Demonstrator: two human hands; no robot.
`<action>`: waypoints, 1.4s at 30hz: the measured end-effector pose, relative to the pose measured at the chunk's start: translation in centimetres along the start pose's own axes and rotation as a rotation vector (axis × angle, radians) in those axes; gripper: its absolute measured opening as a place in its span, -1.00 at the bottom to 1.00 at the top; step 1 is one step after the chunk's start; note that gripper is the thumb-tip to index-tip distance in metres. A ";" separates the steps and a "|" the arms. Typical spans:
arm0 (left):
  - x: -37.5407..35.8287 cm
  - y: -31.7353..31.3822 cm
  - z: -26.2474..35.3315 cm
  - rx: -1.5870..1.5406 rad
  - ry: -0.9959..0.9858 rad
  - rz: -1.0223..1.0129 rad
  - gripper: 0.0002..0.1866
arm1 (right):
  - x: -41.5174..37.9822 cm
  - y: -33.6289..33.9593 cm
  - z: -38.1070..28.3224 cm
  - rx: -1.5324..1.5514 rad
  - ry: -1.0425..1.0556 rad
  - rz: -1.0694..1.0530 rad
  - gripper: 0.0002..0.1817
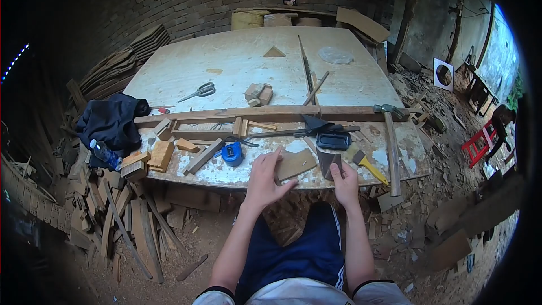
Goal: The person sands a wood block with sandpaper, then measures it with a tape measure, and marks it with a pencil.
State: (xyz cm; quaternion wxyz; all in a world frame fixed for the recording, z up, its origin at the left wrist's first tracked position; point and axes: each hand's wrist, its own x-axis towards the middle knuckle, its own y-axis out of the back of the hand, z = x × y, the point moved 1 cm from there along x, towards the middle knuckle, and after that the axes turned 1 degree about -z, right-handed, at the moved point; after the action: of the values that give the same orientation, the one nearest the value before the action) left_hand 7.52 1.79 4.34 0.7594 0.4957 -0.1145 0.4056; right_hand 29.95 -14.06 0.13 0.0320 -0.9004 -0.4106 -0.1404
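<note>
My left hand (264,179) is open at the front edge of the worktable (223,178), thumb spread away from the fingers. Its fingertips are right beside a flat brown wooden board (297,164) lying on the tabletop. My right hand (345,184) pinches a dark brown flat piece (327,161) between thumb and fingers; whether it is wood or sandpaper I cannot tell. Just behind that piece sits a black plastic tray (333,140). A yellow-handled brush (370,167) lies to the right of my right hand. Left of my left hand stands a blue tape measure (231,154).
A hammer (390,149) lies across the right side. A long wooden beam (271,114) spans the table. Behind it are scissors (199,91) and a wood block (258,94). Wooden offcuts (161,156), a water bottle (105,155) and dark cloth (111,121) are at left.
</note>
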 end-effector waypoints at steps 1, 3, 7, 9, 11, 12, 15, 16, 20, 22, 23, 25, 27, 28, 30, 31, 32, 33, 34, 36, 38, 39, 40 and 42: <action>-0.2 0.0 0.0 0.006 0.010 0.007 0.01 | -0.1 -0.1 -0.4 -0.030 0.005 -0.004 -0.64; -0.7 -0.4 -0.3 -0.012 0.017 0.060 -0.01 | -0.3 -0.5 -1.5 -0.088 0.018 -0.016 -0.71; -1.1 0.5 0.4 -0.077 -0.008 0.169 -0.04 | -0.9 -1.0 -2.1 -0.182 0.119 0.001 -0.80; -1.3 2.3 2.9 -0.145 -0.033 0.104 -0.03 | -2.2 -1.8 -4.1 -0.281 0.270 -0.009 -0.82; -1.8 4.2 5.1 -0.176 -0.086 0.037 0.00 | -4.6 -2.6 -5.6 -0.313 0.344 -0.127 -0.78; -1.7 5.3 6.3 -0.238 -0.080 -0.032 -0.14 | -5.7 -2.9 -5.6 -0.337 0.392 -0.201 -0.76; -3.9 4.7 6.7 -0.255 -0.080 -0.162 -0.59 | -8.2 -2.8 -5.5 -0.479 0.428 -0.377 -0.73; -4.8 4.4 6.5 -0.264 -0.083 -0.183 -0.63 | -8.7 -2.7 -5.2 -0.447 0.408 -0.361 -0.72; -7.6 3.6 6.8 -0.395 -0.012 -0.137 -0.82 | -10.4 -1.9 -5.6 -0.288 0.170 -0.349 -0.68; -9.5 2.8 6.8 -0.504 0.105 -0.051 -0.84 | -11.1 -1.3 -6.6 -0.187 -0.105 -0.406 -0.65; -10.0 2.7 7.1 -0.545 0.176 -0.024 -0.89 | -11.3 -1.3 -6.4 -0.068 -0.150 -0.406 -0.65; -11.1 2.5 7.7 -0.601 0.331 0.011 -0.89 | -12.1 -1.7 -5.8 0.170 -0.244 -0.407 -0.66; -12.0 1.9 8.1 -0.662 0.449 0.058 -0.89 | -12.6 -1.9 -4.7 0.247 -0.223 -0.442 -0.65; -12.5 1.3 8.1 -0.695 0.491 0.086 -0.89 | -12.9 -2.0 -4.0 0.288 -0.212 -0.458 -0.64; -12.8 1.1 8.2 -0.694 0.527 0.101 -0.89 | -13.6 -1.6 -2.7 0.198 -0.221 -0.525 -0.64; -12.9 1.2 8.4 -0.661 0.519 0.087 -0.89 | -13.7 -1.5 -2.4 0.153 -0.225 -0.558 -0.64; -12.9 1.3 8.5 -0.629 0.510 0.071 -0.88 | -13.9 -1.2 -2.3 0.123 -0.287 -0.571 -0.64; -12.9 1.4 8.5 -0.593 0.479 0.064 -0.88 | -13.7 -1.2 -2.9 0.093 -0.350 -0.582 -0.64; -12.9 1.4 8.5 -0.558 0.448 0.057 -0.87 | -13.6 -1.1 -3.4 0.063 -0.412 -0.594 -0.63; -12.9 1.6 8.4 -0.509 0.407 0.022 -0.86 | -13.2 -1.0 -3.9 0.021 -0.400 -0.642 -0.63; -13.0 1.6 8.1 -0.484 0.385 -0.033 -0.85 | -13.1 -1.1 -4.1 0.059 -0.366 -0.644 -0.63; -13.0 1.6 7.9 -0.490 0.367 -0.028 -0.84 | -13.2 -1.4 -4.1 0.118 -0.339 -0.622 -0.63; -13.0 1.5 7.7 -0.495 0.349 -0.022 -0.83 | -13.2 -1.6 -4.0 0.177 -0.312 -0.601 -0.62; -13.0 1.5 7.6 -0.492 0.332 -0.019 -0.82 | -13.4 -1.8 -3.7 0.234 -0.315 -0.597 -0.61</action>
State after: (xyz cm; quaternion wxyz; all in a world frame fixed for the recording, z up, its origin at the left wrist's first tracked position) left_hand -0.20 -10.92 1.52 0.8689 0.2246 -0.0791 0.4339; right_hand 19.40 -23.33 -0.15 0.0290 -0.7415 -0.6688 0.0450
